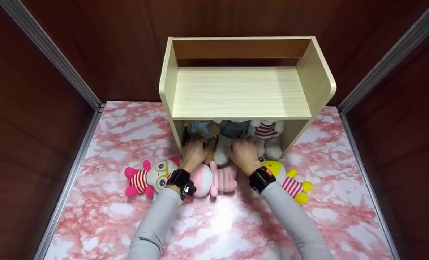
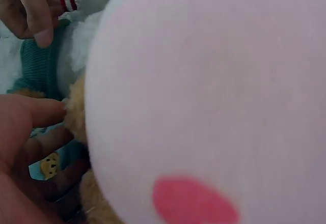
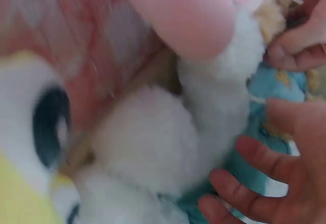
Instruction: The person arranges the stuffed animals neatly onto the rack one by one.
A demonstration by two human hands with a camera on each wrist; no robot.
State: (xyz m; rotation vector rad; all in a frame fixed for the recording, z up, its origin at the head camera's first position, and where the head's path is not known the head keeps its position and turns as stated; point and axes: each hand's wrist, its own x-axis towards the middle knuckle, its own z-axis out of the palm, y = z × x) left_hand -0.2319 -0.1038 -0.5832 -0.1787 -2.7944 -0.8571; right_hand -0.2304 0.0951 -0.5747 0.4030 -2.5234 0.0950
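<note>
My left hand (image 1: 195, 153) reaches into the lower compartment of the shelf, at the brown teddy bear (image 1: 201, 128) in a light blue top. In the left wrist view its fingers (image 2: 48, 145) are spread against the bear's fur and top. Beside it, my right hand (image 1: 244, 153) is at the white-legged plush toy (image 1: 234, 129) in a teal garment. The right wrist view shows that hand's fingers (image 3: 249, 198) apart, over the teal cloth. A white plush toy (image 1: 266, 131) in a red-striped dress sits to the right. The shelf board hides the toys' heads.
The cream shelf (image 1: 241, 92) stands against the back wall. Before it lie a pink-and-white striped doll (image 1: 223, 178), a red-striped doll with glasses (image 1: 140, 180) and a yellow doll (image 1: 292, 186) with pink stripes. My forearms pass over this row. Dark panels enclose the marbled surface (image 1: 120, 216).
</note>
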